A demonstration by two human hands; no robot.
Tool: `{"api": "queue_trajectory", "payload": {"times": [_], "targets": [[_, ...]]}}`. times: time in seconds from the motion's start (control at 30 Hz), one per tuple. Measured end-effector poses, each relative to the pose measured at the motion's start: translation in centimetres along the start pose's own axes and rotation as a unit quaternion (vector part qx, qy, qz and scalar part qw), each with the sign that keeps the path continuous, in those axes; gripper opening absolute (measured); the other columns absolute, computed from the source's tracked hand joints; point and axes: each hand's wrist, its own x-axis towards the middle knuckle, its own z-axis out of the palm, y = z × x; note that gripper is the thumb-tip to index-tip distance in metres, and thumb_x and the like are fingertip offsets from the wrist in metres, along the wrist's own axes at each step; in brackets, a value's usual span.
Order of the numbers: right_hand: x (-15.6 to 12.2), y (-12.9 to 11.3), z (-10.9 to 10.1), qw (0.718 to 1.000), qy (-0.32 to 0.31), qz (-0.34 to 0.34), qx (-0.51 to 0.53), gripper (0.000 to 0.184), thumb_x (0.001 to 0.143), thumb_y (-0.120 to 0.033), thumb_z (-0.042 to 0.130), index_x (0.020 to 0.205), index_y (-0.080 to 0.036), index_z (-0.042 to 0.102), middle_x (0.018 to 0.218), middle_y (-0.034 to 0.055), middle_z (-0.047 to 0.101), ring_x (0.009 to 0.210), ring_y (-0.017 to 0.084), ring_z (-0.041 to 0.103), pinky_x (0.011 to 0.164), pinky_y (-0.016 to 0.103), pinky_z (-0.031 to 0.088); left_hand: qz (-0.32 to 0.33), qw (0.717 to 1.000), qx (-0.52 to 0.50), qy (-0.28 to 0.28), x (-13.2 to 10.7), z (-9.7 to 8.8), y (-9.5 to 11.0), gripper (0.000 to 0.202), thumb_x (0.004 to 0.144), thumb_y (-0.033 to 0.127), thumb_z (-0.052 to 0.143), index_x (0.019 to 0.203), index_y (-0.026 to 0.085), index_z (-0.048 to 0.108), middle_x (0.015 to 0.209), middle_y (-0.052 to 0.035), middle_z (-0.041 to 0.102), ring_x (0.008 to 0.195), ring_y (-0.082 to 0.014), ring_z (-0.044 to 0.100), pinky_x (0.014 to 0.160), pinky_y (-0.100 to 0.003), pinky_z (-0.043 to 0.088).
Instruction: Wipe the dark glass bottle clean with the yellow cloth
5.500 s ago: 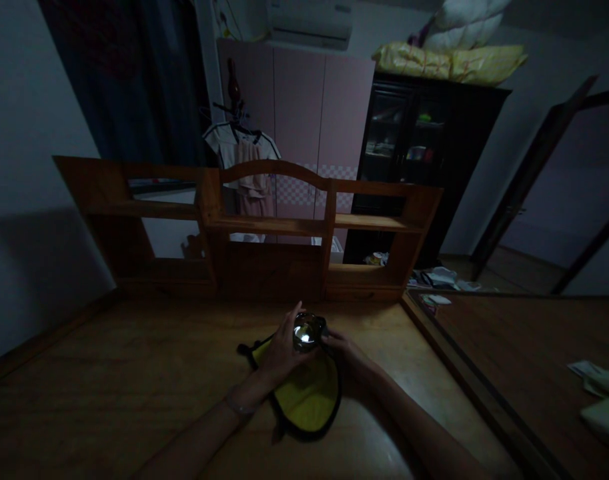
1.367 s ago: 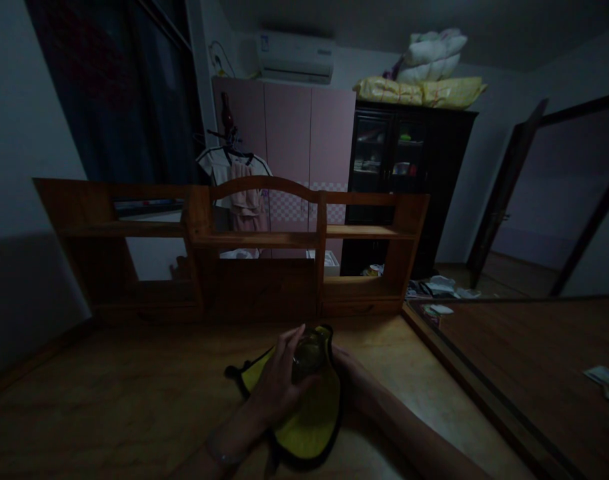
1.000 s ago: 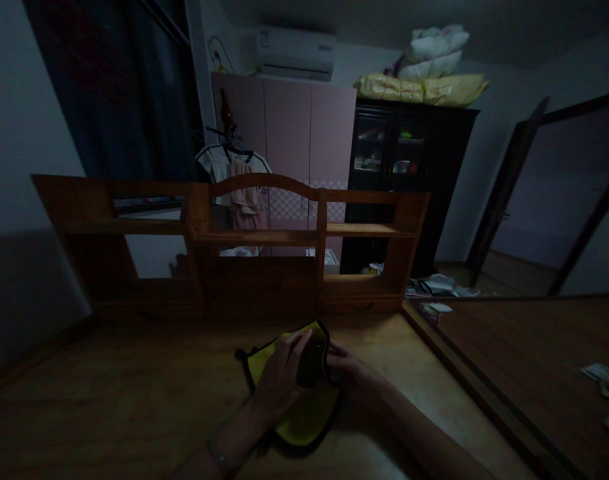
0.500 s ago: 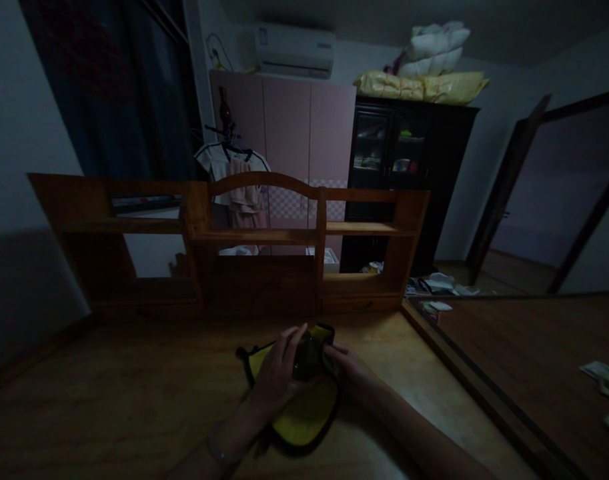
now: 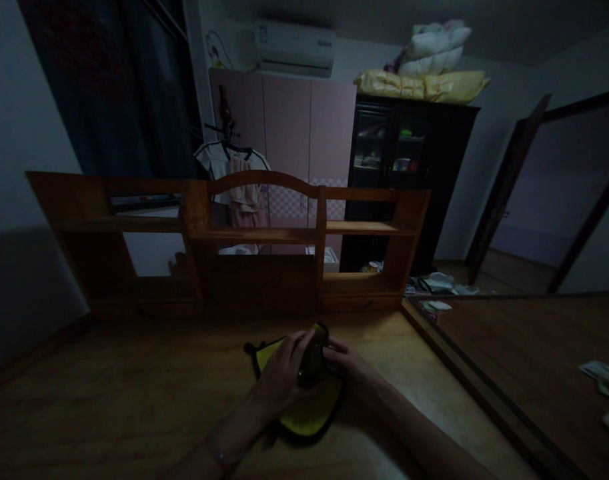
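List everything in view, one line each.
wooden desk: one, brown, foreground.
shelf unit: one, brown wood, back of desk.
cloth: one, yellow, dark-edged, on desk under the hands.
round object: one, dark, between both hands over the cloth.
wardrobe: one, pink, far wall.
cabinet: one, black, right of wardrobe.
bedding: pile, yellow and white, atop cabinet.
air conditioner: one, white, above wardrobe.
garments: some, pale, hanging behind shelf unit.
left hand: one, cupping the round object.
right hand: one, fingertips at the round object.

A small, dark round object (image 5: 313,363) is held low in the centre of the frame, over a black-edged yellow cloth (image 5: 304,419) spread on the desk (image 5: 134,400), its far edge curled up.
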Motion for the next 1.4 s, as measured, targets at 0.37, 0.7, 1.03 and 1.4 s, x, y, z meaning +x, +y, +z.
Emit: {"api": "queue_trajectory", "payload": {"times": [0.37, 0.7, 1.03, 1.4], "targets": [[-0.1, -0.1, 0.1, 0.998, 0.000, -0.019, -0.052, 0.048, 0.073, -0.028, 0.080, 0.117, -0.015, 0.066, 0.106, 0.0105, 0.073, 0.093, 0.024, 0.069, 0.090, 0.038, 0.048, -0.004, 0.999, 0.018, -0.033, 0.2, -0.2, 0.1, 0.100, 0.073, 0.028, 0.078, 0.152, 0.031, 0.016, 0.138, -0.0118, 0.043, 0.124, -0.0322, 0.050, 0.103, -0.048, 0.045], [0.7, 0.5, -1.5, 0.996, 0.079, -0.012, -0.047, 0.037, 0.070, -0.026, 0.082, 0.103, -0.014, 0.073, 0.095, 0.0094, 0.077, 0.080, 0.021, 0.071, 0.080, 0.035, 0.051, -0.008, 1.000, 0.021, -0.014, 0.3, 0.1, 0.1, 0.100, 0.072, 0.033, 0.078, 0.152, 0.027, 0.017, 0.138, -0.0116, 0.044, 0.126, -0.0313, 0.048, 0.105, -0.045, 0.045], [0.0, -0.7, -0.4, 0.996, 0.052, -0.008, -0.071, 0.040, 0.073, -0.028, 0.079, 0.110, -0.016, 0.071, 0.106, 0.0099, 0.075, 0.091, 0.024, 0.070, 0.088, 0.038, 0.051, 0.020, 0.999, 0.024, -0.025, 0.3, 0.0, 0.4, 0.101, 0.073, 0.035, 0.078, 0.152, 0.025, 0.016, 0.138, -0.0139, 0.044, 0.126, -0.0335, 0.047, 0.105, -0.049, 0.043], [0.3, -1.0, 0.1, 0.958, 0.062, -0.067, -0.272, 0.045, 0.063, -0.032, 0.085, 0.105, -0.020, 0.073, 0.104, 0.0067, 0.074, 0.098, 0.028, 0.067, 0.092, 0.041, 0.049, 0.020, 0.998, 0.038, -0.038, 0.1, 0.7, -0.3, 0.107, 0.069, 0.027, 0.080, 0.153, 0.023, 0.012, 0.138, -0.0132, 0.045, 0.126, -0.0316, 0.047, 0.107, -0.047, 0.042]]}}
